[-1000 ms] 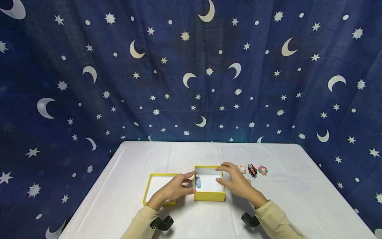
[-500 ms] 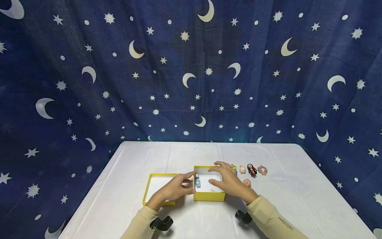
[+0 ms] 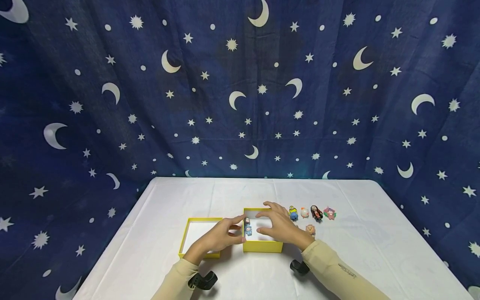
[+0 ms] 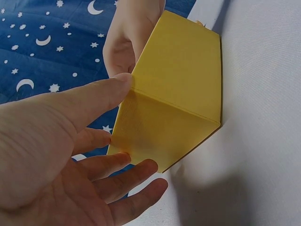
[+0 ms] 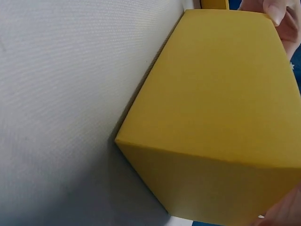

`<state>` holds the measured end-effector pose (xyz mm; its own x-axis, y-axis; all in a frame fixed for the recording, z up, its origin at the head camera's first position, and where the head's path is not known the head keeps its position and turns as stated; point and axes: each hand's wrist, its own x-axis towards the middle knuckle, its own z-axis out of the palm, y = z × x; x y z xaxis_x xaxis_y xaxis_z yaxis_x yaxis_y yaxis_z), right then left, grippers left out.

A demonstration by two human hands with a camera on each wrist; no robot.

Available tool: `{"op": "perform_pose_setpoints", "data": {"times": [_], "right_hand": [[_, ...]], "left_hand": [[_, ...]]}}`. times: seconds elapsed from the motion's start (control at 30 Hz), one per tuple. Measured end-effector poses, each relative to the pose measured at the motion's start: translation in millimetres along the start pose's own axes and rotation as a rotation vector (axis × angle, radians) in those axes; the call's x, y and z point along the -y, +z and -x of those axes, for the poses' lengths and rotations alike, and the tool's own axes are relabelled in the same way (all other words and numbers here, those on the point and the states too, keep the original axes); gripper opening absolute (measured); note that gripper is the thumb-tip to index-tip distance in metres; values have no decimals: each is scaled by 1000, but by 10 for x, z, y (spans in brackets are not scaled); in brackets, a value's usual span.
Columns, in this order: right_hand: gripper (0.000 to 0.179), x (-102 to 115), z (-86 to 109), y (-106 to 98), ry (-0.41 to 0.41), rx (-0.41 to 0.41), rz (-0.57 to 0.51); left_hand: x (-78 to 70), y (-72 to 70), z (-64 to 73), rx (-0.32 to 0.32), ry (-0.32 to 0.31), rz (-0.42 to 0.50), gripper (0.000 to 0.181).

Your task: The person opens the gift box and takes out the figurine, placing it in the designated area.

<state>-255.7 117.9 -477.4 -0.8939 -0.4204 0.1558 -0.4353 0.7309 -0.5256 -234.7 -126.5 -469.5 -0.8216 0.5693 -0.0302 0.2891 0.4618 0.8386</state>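
A yellow box (image 3: pixel 263 246) with a white inside stands on the table, its top uncovered. Two small figurines (image 3: pixel 248 227), one with a blue body, lie along its left wall inside. My left hand (image 3: pixel 222 236) is at the left side of the box; in the left wrist view its thumb touches the box edge and the other fingers extend beside the wall. Over the right part of the box reaches my right hand (image 3: pixel 281 225), thumb and fingers spread apart with nothing seen between them. In the right wrist view the yellow box (image 5: pixel 207 89) hides most of that hand.
A yellow-rimmed lid (image 3: pixel 181 246) lies left of the box, partly behind my left hand. To the right are a Minion figurine (image 3: pixel 293 213), a white round figurine (image 3: pixel 304 212), a dark-haired doll (image 3: pixel 316 213), a pink-and-green figurine (image 3: pixel 330 213) and a tan figurine (image 3: pixel 310 230).
My right hand has moved left, further over the box, uncovering the Minion and the tan figurine. My left hand and the box stay in place.
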Motion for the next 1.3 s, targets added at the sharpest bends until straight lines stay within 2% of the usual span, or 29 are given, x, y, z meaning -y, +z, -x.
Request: {"op": "perform_pose_setpoints", "data": {"times": [0.2,0.43,0.73,0.9,1.3], "right_hand": [[36,-6,-46,39,4,15,21],[36,50,-49,90,-43,-2,122],[27,107,-130,113,-97,-8,183],[24,134,-178,124,-104,12,238],[21,204,-247,171,-93,55,268]], "left_hand": [[2,-1,0,6,12,11,72],[14,31,16,6,-7,14,70],[2,11,10,3,-4,-6,72],[-1,-2,6,6,2,-9,71],[-10,-6,9,8,8,-5,71]]}}
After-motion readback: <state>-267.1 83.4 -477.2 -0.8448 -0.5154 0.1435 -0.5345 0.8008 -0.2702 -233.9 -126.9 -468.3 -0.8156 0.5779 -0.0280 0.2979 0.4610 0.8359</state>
